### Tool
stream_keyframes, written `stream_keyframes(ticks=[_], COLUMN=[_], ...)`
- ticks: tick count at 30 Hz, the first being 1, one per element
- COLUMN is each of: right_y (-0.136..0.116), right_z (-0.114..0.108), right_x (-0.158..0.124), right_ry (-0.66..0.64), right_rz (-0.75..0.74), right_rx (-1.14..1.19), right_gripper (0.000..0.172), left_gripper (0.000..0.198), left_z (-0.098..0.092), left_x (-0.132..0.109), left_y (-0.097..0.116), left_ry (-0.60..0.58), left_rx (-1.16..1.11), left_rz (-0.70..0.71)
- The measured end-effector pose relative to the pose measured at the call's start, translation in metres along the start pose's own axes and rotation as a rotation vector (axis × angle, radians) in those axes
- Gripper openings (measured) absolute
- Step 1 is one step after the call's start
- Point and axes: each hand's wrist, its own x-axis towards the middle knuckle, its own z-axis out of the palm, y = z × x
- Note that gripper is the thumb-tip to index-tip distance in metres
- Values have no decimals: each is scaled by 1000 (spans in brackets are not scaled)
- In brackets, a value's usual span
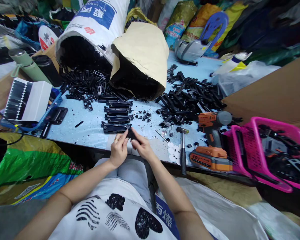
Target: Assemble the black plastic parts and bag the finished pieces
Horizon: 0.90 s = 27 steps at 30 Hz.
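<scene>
My left hand (119, 149) and my right hand (141, 145) meet at the front edge of the blue-topped table (87, 136). Between their fingertips is a small black plastic piece (132, 134), partly covered by the fingers, its exact kind unclear. Both hands pinch it. Just beyond them lies a row of long black plastic parts (117, 128), stacked one behind another. Small black knobs with metal pins (146, 116) are scattered to the right of that row.
An orange cordless drill (212, 140), a hammer (183, 150) and a pink basket (256, 140) stand at right. A white sack (100, 26) and a tan sack (142, 50) open toward heaps of black parts (190, 95). At left is a blue tray (37, 126).
</scene>
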Motion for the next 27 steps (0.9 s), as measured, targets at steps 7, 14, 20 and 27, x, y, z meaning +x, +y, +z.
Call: stream_keyframes(ticks=[7, 14, 20, 27], right_y=[3, 8, 37, 67], right_z=[20, 10, -104, -203], right_x=[-6, -1, 46, 89], right_ry=[70, -64, 427, 524], right_rz=[-28, -74, 135, 275], right_rx=[-9, -174, -801, -1093], right_gripper=[63, 55, 46, 36], left_gripper=[37, 37, 56, 76], left_z=[-10, -5, -4, -32], left_x=[13, -5, -37, -21], left_y=[-5, -19, -38, -10], left_ry=[-65, -66, -82, -157], left_rx=[-93, -142, -341, -234], left_rz=[92, -104, -507, -208])
